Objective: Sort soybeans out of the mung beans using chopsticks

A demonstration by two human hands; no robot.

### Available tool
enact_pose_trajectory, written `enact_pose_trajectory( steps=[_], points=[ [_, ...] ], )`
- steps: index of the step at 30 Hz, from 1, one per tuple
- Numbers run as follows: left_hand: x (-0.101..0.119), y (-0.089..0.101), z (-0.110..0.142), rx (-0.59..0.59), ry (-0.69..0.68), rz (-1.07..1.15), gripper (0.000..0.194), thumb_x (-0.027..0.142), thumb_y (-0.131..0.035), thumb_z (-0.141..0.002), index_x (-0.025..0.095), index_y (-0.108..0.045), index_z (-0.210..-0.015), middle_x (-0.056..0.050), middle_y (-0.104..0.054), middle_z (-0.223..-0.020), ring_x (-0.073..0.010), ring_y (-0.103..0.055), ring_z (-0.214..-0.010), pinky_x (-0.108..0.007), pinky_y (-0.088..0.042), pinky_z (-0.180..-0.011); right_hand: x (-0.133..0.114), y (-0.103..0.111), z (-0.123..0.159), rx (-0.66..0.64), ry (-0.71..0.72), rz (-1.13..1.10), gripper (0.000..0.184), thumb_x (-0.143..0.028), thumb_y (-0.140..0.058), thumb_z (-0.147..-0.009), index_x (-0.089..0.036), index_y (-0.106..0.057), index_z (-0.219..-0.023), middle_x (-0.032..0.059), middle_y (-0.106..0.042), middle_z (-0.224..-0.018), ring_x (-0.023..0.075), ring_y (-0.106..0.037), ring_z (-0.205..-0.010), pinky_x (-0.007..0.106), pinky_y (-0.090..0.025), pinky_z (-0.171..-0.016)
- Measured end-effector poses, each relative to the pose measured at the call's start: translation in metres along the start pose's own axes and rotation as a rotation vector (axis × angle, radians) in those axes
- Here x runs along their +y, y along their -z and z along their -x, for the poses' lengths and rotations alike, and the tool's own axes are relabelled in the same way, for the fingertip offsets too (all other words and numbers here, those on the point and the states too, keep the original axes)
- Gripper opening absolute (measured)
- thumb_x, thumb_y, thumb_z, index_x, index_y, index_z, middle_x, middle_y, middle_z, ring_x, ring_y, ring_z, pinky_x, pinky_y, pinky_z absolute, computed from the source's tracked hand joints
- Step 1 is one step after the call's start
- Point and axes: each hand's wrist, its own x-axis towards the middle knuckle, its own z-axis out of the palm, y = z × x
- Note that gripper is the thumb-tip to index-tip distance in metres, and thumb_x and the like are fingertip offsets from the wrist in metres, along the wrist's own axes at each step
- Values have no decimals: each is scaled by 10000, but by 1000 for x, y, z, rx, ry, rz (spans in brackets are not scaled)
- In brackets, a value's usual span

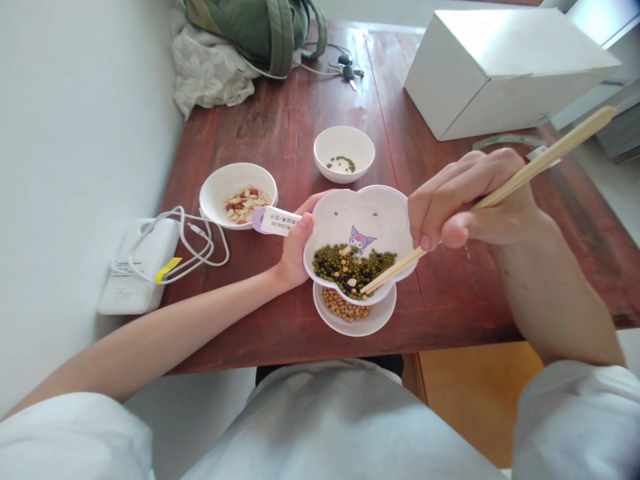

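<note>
My left hand [299, 247] grips a white, purple-rimmed cartoon bowl [327, 223] by its left side, thumb on top near a labelled handle [274, 221]. Tilted toward me, this bowl holds green and dark beans [327, 262] gathered at its near side, with some pale pieces among them. In my right hand [465, 200] are wooden chopsticks [540, 163]; their tips rest among the beans. Directly below the near rim, a white bowl [383, 320] of yellow soybeans [345, 308] is partly covered.
Behind stands a white bowl [345, 140] with a few green beans. Another bowl [213, 190], at left, contains peanuts. A white power bank [135, 287] with a cable [220, 230] lies by the wall. Farther back are keys [349, 72], a green bag [240, 30] and a white box [445, 87].
</note>
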Motion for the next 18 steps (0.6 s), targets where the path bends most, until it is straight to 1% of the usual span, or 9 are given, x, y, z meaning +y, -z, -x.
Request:
enact_pose_trajectory(
  steps=[3,6,10,15,18],
  points=[
    [-1,1,-1,-4,-4,21,591,778,-661,-864,304,-830,-1175,-109,-857,-1261,-511,-658,-1464,-669,-597,-1129,-3,-3,-3,-7,-21,-12,350,-394,-867,-985,-115,-822,-777,81,-783,-697,132,-718,-591,224,-502,-549],
    [0,1,0,4,8,0,629,799,-666,-842,304,-830,-1194,-112,-857,-1252,-509,-652,-1472,-659,-610,-1105,-5,-6,-5,-23,-25,-7,390,-405,-864,-987,-98,-820,-749,82,-787,-694,126,-740,-608,211,-518,-574],
    [1,0,0,13,18,-15,652,817,-657,-835,301,-824,-1196,-119,-858,-1252,-507,-649,-1475,-650,-614,-1103,-5,-6,-6,-22,-23,-8,410,-422,-868,-980,-94,-823,-737,82,-788,-692,113,-731,-598,202,-523,-576],
    [-1,2,0,-4,-6,15,578,768,-666,-865,297,-816,-1164,-115,-865,-1238,-500,-647,-1487,-653,-607,-1123,-6,-7,-7,-28,-36,-4,424,-428,-863,-982,-87,-821,-733,91,-787,-685,113,-732,-600,198,-524,-579],
    [-2,2,0,13,11,15,583,784,-664,-853,306,-809,-1155,-108,-871,-1211,-501,-643,-1486,-666,-596,-1133,-4,-10,-8,-27,-23,-19,403,-399,-868,-983,-84,-819,-738,90,-790,-684,125,-748,-606,201,-528,-574]
  ],
)
